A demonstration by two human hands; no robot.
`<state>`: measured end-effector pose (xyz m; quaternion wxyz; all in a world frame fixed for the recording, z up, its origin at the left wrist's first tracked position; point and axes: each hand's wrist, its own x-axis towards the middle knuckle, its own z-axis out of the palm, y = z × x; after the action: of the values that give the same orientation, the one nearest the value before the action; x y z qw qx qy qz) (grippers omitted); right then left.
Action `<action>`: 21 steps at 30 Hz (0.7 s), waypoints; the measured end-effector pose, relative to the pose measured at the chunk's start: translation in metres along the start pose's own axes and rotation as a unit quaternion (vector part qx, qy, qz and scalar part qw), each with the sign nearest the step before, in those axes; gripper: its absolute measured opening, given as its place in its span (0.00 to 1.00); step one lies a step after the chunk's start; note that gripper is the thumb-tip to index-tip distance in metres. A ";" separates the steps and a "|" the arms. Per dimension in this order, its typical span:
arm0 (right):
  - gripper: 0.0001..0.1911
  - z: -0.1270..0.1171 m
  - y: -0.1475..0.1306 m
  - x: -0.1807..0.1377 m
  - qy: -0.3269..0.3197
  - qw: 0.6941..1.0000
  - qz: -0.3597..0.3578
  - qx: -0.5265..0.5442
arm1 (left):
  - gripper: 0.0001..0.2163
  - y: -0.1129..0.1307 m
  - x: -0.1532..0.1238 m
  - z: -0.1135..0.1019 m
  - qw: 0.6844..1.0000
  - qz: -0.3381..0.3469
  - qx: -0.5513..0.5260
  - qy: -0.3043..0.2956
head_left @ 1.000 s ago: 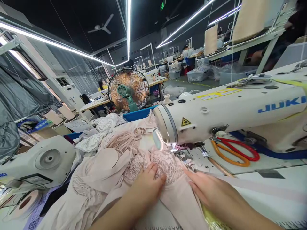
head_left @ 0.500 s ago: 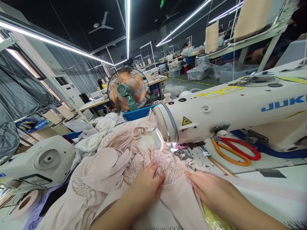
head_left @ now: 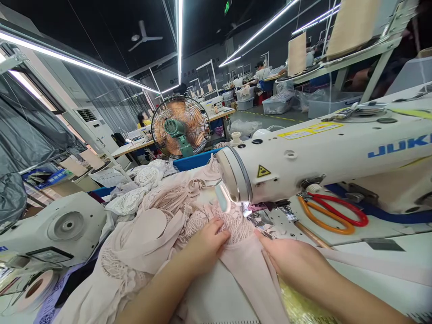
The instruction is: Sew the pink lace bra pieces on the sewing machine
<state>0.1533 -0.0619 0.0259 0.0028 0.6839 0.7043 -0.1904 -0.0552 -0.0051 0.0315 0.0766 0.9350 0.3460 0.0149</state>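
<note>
A pale pink lace garment [head_left: 158, 234] is heaped on the table in front of a white Juki sewing machine [head_left: 324, 153]. My left hand [head_left: 205, 245] lies on the lace panel, fingers curled and pressing the cloth down just left of the needle [head_left: 248, 211]. My right hand [head_left: 290, 261] rests on the smooth pink fabric right of the needle, its fingers together and flat, pointing at the presser foot. A pink strap or band [head_left: 371, 265] runs out to the right from under that hand.
Red and orange scissors [head_left: 334, 213] lie on the machine bed behind the needle. A second sewing machine [head_left: 50, 229] and a tape roll [head_left: 33, 288] sit at the left. A fan [head_left: 180, 127] stands behind the cloth. Other people work at distant tables.
Both hands have slid forward with the fabric, toward the needle; the lace panel now sits closer under the presser foot.
</note>
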 end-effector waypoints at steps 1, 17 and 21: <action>0.20 0.002 0.001 0.001 0.000 1.000 -0.005 -0.007 | 0.15 -0.004 0.003 0.000 1.000 0.012 -0.005 0.001; 0.31 0.019 0.013 0.002 0.059 0.991 -0.084 -0.084 | 0.15 -0.017 0.020 -0.006 0.999 0.021 0.006 -0.040; 0.29 0.022 0.015 0.002 0.089 0.989 -0.091 -0.072 | 0.16 -0.017 0.023 -0.006 0.999 0.028 0.026 -0.034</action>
<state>0.1623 -0.0662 0.0010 -0.0284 0.6289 0.7731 -0.0773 -0.0498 0.0233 0.0346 0.0632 0.9460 0.3171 -0.0238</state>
